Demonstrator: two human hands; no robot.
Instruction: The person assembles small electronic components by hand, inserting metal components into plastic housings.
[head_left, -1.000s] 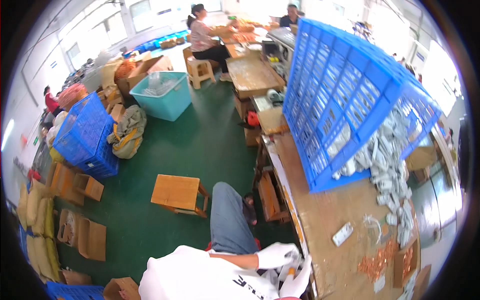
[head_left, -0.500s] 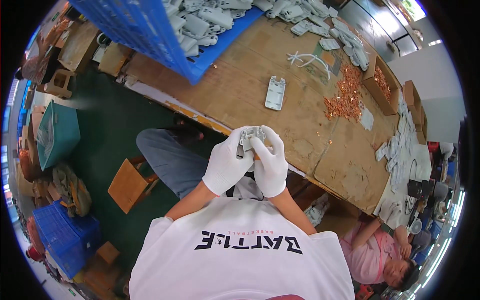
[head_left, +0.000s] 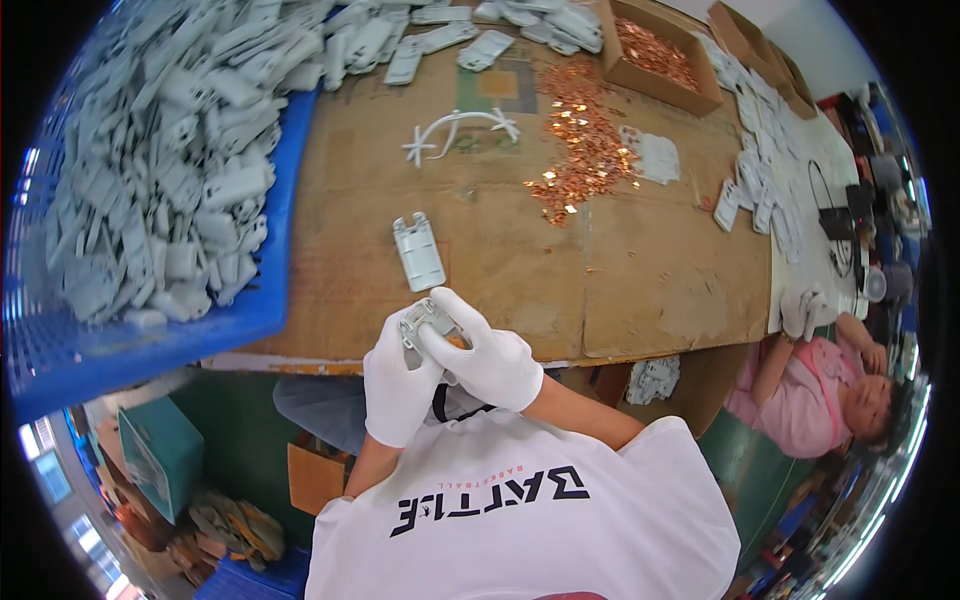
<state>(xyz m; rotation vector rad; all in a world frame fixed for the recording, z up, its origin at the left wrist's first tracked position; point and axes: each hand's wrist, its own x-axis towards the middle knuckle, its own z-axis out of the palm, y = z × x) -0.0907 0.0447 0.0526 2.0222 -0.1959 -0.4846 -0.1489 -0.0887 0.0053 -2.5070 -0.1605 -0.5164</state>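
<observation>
Both of my hands wear white gloves and meet in front of my shirt at the table's near edge. Between them is a small pale grey plastic housing point(head_left: 411, 318) with clips and openings along its end. My left hand point(head_left: 396, 388) grips its left side. My right hand point(head_left: 492, 362) holds the other side, the thumb pressed into the housing. A bit of copper colour shows by the right fingers, too small to make out fully. Just beyond my hands a similar white plastic shell point(head_left: 419, 254) lies hollow side up on the cardboard-covered table point(head_left: 350, 200).
A blue crate point(head_left: 285, 230) piled with grey plastic housings point(head_left: 180, 180) stands at left. Copper pieces point(head_left: 585, 140) lie scattered beyond, beside a cardboard box point(head_left: 690, 97) of more. White plastic sprue point(head_left: 455, 122) lies mid-table. At right sits another person point(head_left: 800, 395) wearing pink.
The view has swung, so the crate now fills the left and the table lies straighter ahead. My hands still hold the housing, now tilted differently, with the right thumb farther over it.
</observation>
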